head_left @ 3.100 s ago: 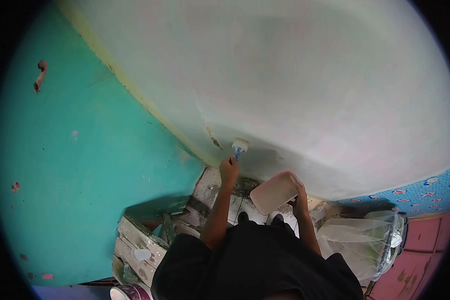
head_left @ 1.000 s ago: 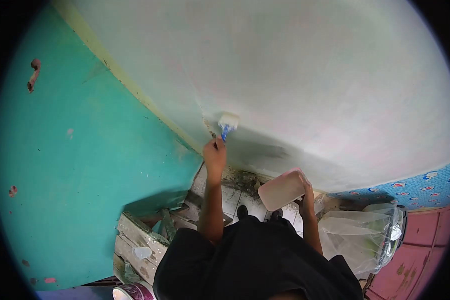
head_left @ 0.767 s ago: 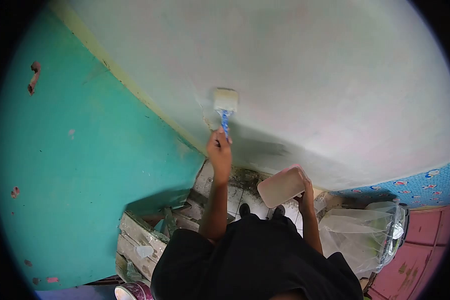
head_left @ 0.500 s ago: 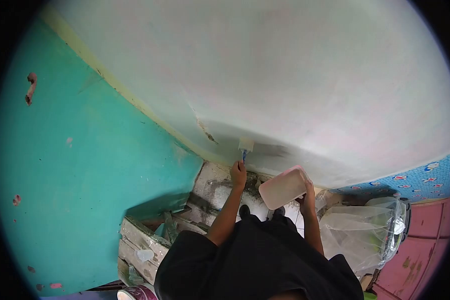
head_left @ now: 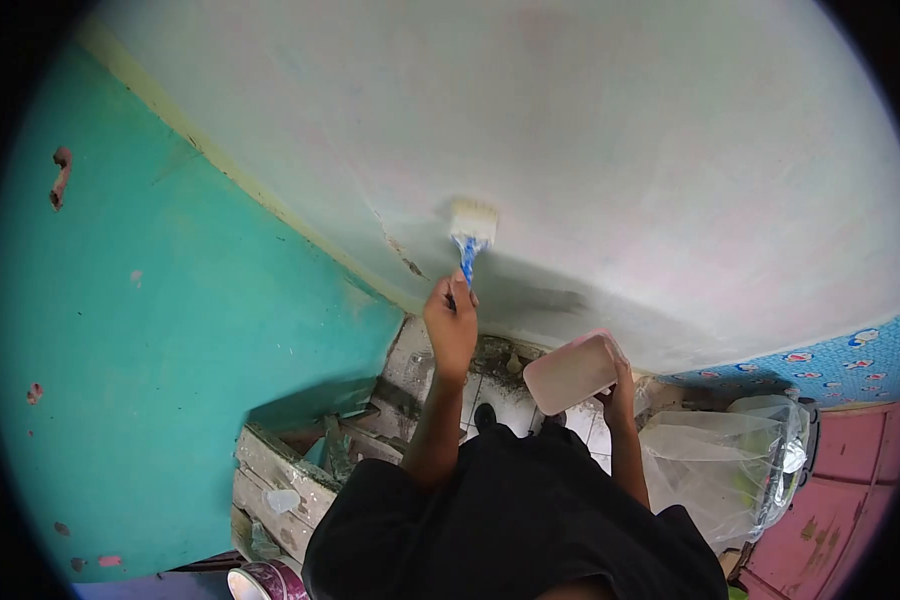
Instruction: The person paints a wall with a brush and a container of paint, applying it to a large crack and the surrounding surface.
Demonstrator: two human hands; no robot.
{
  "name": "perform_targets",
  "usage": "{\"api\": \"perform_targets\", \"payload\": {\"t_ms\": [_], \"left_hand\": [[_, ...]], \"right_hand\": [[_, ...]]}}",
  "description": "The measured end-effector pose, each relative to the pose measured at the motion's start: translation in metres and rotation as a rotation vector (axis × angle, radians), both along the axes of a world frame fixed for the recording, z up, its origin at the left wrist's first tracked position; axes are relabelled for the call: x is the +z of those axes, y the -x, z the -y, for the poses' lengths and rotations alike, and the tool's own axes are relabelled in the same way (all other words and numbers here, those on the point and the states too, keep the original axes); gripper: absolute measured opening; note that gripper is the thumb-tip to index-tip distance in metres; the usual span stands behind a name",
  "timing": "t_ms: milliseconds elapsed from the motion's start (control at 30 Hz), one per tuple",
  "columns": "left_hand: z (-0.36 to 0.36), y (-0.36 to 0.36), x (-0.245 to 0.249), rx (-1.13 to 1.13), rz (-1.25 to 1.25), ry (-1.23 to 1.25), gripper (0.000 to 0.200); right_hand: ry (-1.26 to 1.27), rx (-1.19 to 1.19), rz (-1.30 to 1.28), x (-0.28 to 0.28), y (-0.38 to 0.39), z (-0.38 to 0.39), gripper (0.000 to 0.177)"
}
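Note:
My left hand (head_left: 452,310) is closed round the blue handle of a paintbrush (head_left: 472,228). The brush points up the white wall (head_left: 620,180), its wide pale bristles right at the surface. Lower and to the right, my right hand (head_left: 618,392) grips a pinkish rectangular tub (head_left: 570,374) by its right side, the open top tilted toward me. A dark smudge (head_left: 560,300) and a narrow chipped crack (head_left: 405,256) mark the white wall near the brush.
A turquoise wall (head_left: 190,300) meets the white one at left. Below it are a worn wooden crate (head_left: 280,490) and a paint bucket (head_left: 267,580). On the right are a plastic-covered object (head_left: 720,460), pink panels (head_left: 850,500) and blue patterned covering (head_left: 830,362). Floor tiles (head_left: 510,400) show around my feet.
My left hand has moved up and slightly left, carrying the paintbrush higher on the white wall. The tub in my right hand has barely shifted.

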State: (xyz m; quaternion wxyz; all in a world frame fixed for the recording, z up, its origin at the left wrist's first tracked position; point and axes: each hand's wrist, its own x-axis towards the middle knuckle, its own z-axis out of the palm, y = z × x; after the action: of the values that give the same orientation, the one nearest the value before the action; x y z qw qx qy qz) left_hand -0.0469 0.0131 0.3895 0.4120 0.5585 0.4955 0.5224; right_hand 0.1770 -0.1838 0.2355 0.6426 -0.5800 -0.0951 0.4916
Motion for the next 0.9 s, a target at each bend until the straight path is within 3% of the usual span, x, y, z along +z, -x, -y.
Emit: {"api": "perform_targets", "payload": {"t_ms": [133, 267, 400, 567, 633, 667, 733, 900], "left_hand": [[-0.004, -0.006, 0.015, -0.016, 0.111, -0.151, 0.033], [-0.029, -0.008, -0.11, -0.019, -0.013, -0.213, 0.032], [-0.016, -0.007, -0.211, 0.045, -0.253, -0.078, 0.034], [-0.002, 0.015, -0.294, 0.076, -0.582, 0.008, 0.034], [0.001, 0.028, -0.288, 0.05, -0.729, 0.168, 0.037], [0.001, 0.037, -0.284, -0.032, -0.62, 0.191, 0.036], [0.014, 0.051, -0.211, -0.199, -0.401, 0.239, 0.035], [0.03, 0.076, -0.081, -0.443, -0.367, 0.213, 0.028]], "right_hand": [[0.008, 0.022, 0.0, -0.001, -0.001, -0.012, 0.052], [-0.017, 0.043, -0.058, 0.001, -0.002, -0.022, 0.052], [-0.061, 0.066, -0.094, -0.012, -0.005, -0.024, 0.051], [-0.028, 0.092, -0.084, -0.022, -0.003, -0.021, 0.053], [0.018, 0.097, -0.077, -0.026, 0.002, -0.02, 0.056], [0.036, 0.1, -0.071, -0.027, 0.002, -0.024, 0.058], [0.045, 0.116, -0.08, -0.019, 0.008, -0.029, 0.059], [0.034, 0.145, -0.12, -0.019, 0.028, -0.042, 0.06]]}}
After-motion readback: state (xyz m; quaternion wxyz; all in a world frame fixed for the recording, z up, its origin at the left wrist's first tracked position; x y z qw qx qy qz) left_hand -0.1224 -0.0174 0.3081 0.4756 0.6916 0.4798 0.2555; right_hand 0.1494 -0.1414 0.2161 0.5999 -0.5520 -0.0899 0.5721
